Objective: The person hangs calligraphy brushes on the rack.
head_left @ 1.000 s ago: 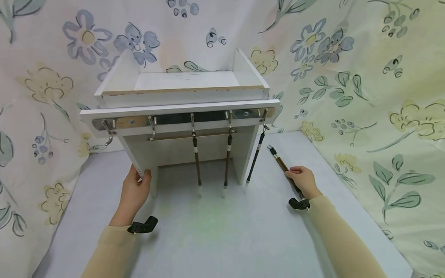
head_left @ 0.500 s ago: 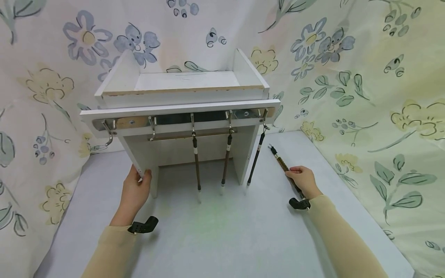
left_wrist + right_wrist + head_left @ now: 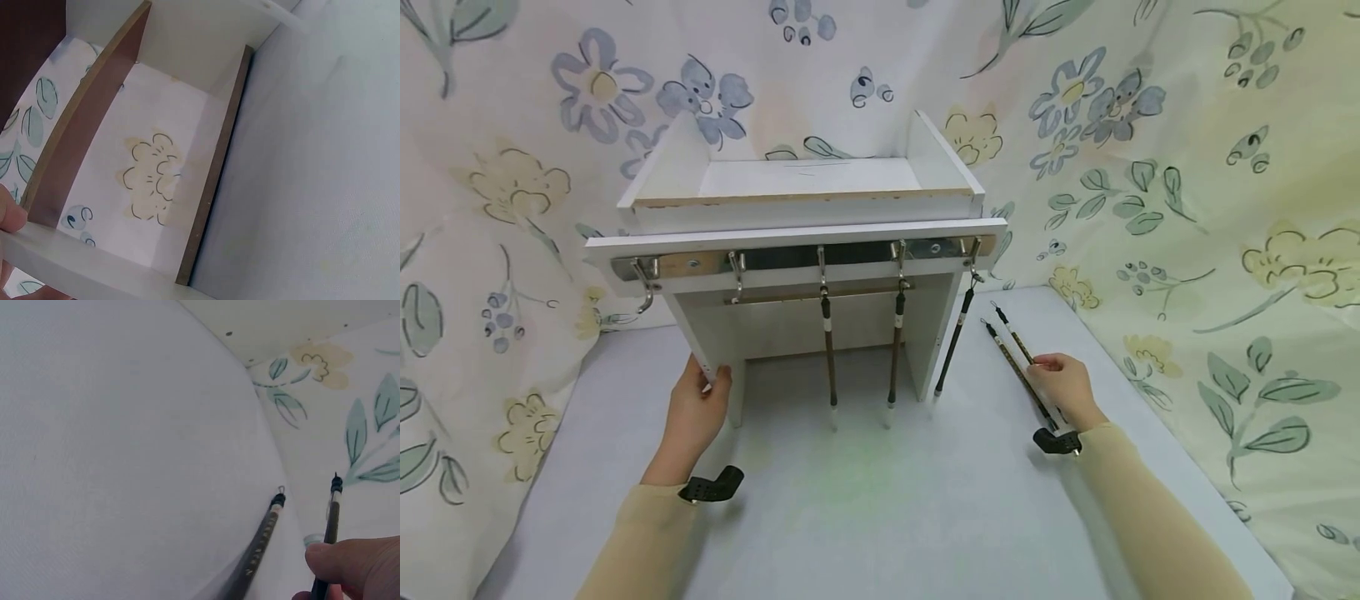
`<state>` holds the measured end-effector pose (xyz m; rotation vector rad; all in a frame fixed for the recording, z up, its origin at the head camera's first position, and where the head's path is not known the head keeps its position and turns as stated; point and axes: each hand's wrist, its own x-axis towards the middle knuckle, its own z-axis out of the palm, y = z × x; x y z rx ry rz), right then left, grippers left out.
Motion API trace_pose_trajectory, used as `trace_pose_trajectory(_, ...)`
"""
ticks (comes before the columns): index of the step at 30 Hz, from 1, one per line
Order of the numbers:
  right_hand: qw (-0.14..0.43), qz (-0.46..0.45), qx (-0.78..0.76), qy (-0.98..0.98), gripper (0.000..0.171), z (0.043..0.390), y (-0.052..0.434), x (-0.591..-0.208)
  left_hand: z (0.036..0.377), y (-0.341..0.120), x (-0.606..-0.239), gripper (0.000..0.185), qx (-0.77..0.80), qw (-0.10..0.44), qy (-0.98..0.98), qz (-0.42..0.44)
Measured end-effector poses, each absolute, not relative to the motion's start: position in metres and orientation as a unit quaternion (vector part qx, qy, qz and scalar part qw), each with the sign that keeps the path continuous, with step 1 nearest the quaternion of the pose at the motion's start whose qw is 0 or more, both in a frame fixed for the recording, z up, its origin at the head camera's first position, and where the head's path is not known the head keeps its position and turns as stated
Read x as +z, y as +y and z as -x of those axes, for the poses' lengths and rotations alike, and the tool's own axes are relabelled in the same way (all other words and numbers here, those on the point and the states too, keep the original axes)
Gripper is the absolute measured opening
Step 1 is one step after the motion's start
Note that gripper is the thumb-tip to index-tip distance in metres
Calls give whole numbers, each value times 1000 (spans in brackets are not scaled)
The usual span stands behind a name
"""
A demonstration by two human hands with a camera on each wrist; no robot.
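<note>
My left hand [image 3: 691, 417] grips the front edge of the side panel [image 3: 81, 265] of a white wooden shelf [image 3: 797, 232]; the left wrist view shows its thumb [image 3: 11, 212] against the board. At the right of the table, my right hand [image 3: 1067, 390] pinches a slim calligraphy brush [image 3: 333, 519] between thumb and fingers, with its looped end pointing away from me. A second brush [image 3: 1018, 375] lies on the table just left of it, nearly parallel. From the shelf's metal hooks hang three more brushes, the left one [image 3: 830, 354], the middle one [image 3: 896, 350] and the right one [image 3: 953, 342].
Two hooks at the left of the rail, the outer hook [image 3: 644, 287] and its neighbour [image 3: 737, 275], carry no brush. Flowered cloth [image 3: 1150, 250] rises behind and beside the white table [image 3: 865, 517]. The table's right edge runs near my right forearm [image 3: 1157, 508].
My right hand has shifted slightly right with a brush, which now shows apart from the one lying on the table. The hanging brushes sway a little. My left hand keeps its grip.
</note>
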<state>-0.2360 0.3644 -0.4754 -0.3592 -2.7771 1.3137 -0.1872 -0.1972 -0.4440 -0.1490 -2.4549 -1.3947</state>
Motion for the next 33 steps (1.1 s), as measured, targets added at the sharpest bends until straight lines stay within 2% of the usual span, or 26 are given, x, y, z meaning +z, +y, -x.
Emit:
trace_pose_trajectory(7,14,96,443,-891,44,232,359,-458,184,-203,-444,50,-477,150,-865,41)
trace_pose_trajectory(15,23,75,453,-888,41,224,343,-437,181,-205,-436,55,-466,126,-874,53)
trace_pose_trajectory(33,92,40,510,-854,41,195,318,-409,182,-197,-437,55,-452,127,-882,46)
